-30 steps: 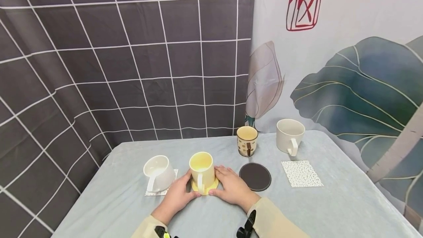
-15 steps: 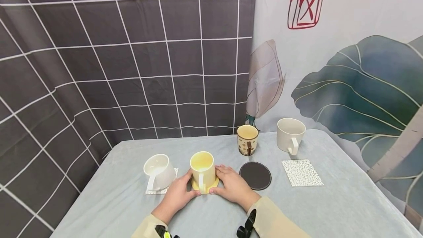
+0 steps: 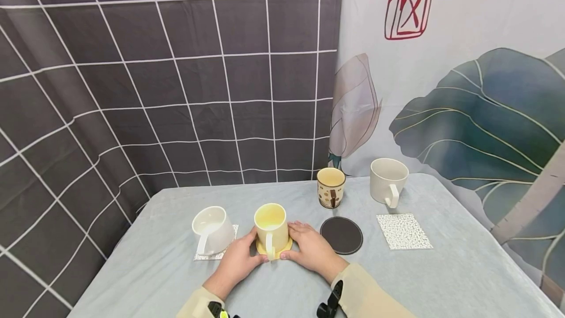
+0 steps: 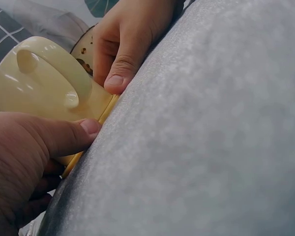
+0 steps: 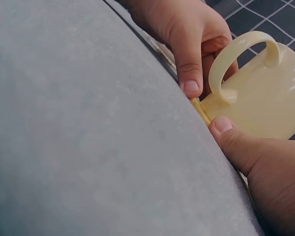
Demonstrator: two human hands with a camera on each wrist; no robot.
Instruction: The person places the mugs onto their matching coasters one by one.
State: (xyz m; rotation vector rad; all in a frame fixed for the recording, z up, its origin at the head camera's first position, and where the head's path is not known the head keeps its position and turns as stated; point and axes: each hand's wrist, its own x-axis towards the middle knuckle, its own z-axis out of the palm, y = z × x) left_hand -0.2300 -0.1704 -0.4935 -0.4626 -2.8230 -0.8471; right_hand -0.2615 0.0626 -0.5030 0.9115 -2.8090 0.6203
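Note:
A pale yellow mug stands upright on a yellow coaster near the middle of the table, its handle towards me. From the left, my left hand holds the coaster's edge, with the thumb at its front. My right hand holds the opposite side in the same way. Both thumbs lie low beside the mug's handle, against the coaster's rim in the wrist views. Most of the other fingers' contact is hidden behind the mug and hands.
Left of my hands, a white mug stands on a patterned square coaster. To the right lie a round black coaster and a speckled square coaster. Behind them stand a spotted cup and a large off-white mug.

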